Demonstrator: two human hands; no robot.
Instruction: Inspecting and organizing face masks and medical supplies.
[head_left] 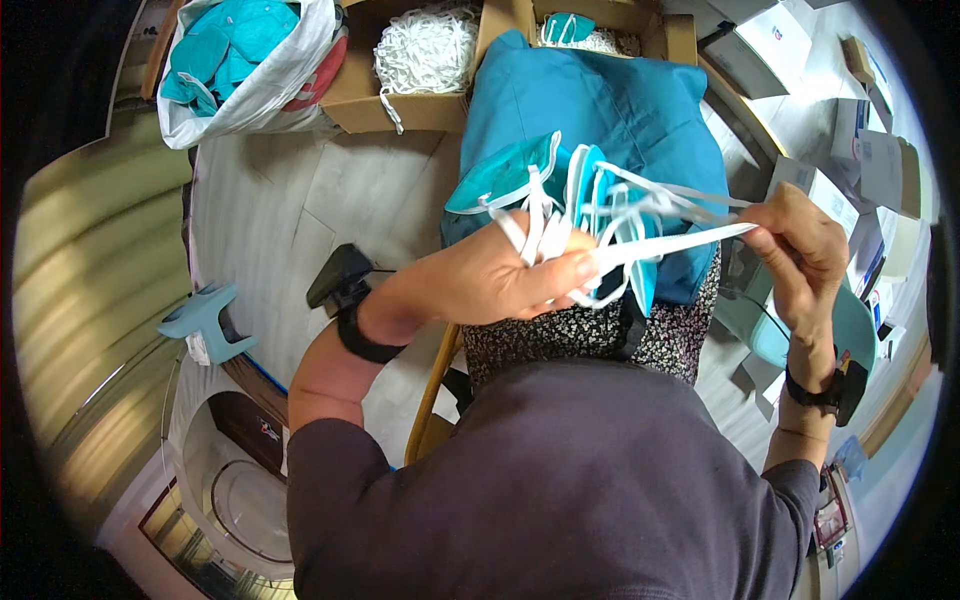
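My left hand (500, 270) is closed around a bunch of teal face masks (505, 178) over my lap. White straps stick out between and above its fingers. Off to the right, my right hand (800, 245) pinches the end of some white elastic straps (690, 240), which stretch taut from the masks. Several masks stand on edge side by side just beyond my left hand, partly hidden by loose straps. Under them a teal cloth (600, 100) covers my knees and part of a black-and-white speckled garment (530, 338).
At the far left a white sack (318, 45) holds many teal masks. Beside it, a cardboard box (400, 112) contains a heap of white straps (428, 50); another box (680, 38) stands behind the cloth. White cartons (765, 50) line the right. A light-blue stool (208, 325) sits at left.
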